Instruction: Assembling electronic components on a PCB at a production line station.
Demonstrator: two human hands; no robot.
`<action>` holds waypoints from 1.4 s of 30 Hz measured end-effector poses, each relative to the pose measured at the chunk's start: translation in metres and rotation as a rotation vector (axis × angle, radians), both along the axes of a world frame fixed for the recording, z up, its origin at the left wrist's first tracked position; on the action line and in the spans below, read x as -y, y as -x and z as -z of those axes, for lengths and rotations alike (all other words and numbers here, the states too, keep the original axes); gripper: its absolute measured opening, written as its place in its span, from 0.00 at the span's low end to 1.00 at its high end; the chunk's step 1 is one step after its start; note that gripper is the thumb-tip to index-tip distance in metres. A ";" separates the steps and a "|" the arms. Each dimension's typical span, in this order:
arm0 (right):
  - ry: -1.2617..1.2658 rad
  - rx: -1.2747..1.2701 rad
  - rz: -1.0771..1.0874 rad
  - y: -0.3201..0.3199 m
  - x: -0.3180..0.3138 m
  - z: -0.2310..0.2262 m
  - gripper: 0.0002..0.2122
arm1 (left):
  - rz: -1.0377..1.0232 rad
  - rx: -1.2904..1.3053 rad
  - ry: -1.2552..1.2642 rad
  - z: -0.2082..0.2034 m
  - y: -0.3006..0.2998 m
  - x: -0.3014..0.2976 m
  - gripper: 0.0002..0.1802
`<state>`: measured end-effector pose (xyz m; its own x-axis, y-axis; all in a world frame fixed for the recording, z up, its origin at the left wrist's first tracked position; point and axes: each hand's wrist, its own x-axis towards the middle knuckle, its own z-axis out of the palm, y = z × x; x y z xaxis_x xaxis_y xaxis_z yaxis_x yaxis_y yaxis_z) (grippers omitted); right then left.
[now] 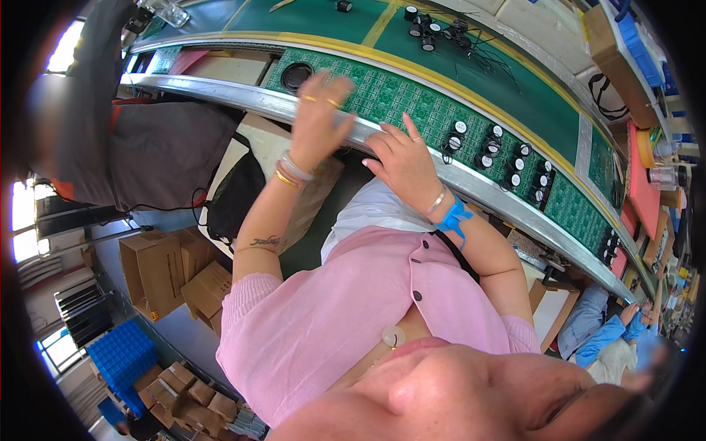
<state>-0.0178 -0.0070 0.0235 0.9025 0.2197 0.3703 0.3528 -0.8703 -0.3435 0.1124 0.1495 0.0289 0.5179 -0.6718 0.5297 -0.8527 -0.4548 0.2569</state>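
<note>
Green circuit-board panels (390,99) lie in a row along the bench's near edge. My left hand (320,117) is over their left part, beside a round black dish (296,76). Motion smears its fingers; the thumb stands apart, and whether anything is held cannot be made out. To its right, my right hand (404,158) is open, fingers spread at the near edge of the boards, with nothing visible in it. Further right on the boards sit several small black round parts (514,180) with white tops and black wires.
A metal rail (471,180) runs along the bench front. More black wired parts (434,31) lie on the green bench top behind. A dark grey garment (169,151) is at left, above cardboard boxes (158,272). Other people's blue sleeves (603,342) show at lower right.
</note>
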 end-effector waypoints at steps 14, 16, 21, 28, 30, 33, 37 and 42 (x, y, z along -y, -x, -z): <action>0.093 0.002 0.044 -0.104 -0.070 0.026 0.33 | -0.658 -0.225 0.294 0.007 -0.072 -0.047 0.50; 0.126 -0.110 0.082 -0.111 -0.067 0.026 0.35 | -0.669 -0.132 0.356 0.008 -0.079 -0.053 0.49; 0.070 -0.092 0.157 -0.113 -0.060 0.058 0.39 | -0.604 -0.118 0.273 0.022 -0.086 -0.071 0.38; 0.030 -0.059 0.239 -0.054 -0.051 0.044 0.28 | -0.435 -0.499 0.343 0.003 -0.045 -0.039 0.48; -0.005 0.033 0.324 -0.058 -0.042 0.052 0.28 | -0.379 -0.498 0.248 0.011 -0.056 -0.018 0.47; 0.313 -0.176 0.268 -0.062 -0.040 0.055 0.43 | -0.273 -0.490 0.204 0.027 -0.072 -0.016 0.47; 0.269 -0.148 0.281 -0.038 -0.021 0.045 0.41 | -0.060 -0.661 0.144 0.023 -0.063 -0.011 0.47; 0.248 -0.092 0.350 0.021 0.017 0.042 0.36 | 0.258 -0.504 0.013 0.022 -0.028 0.034 0.49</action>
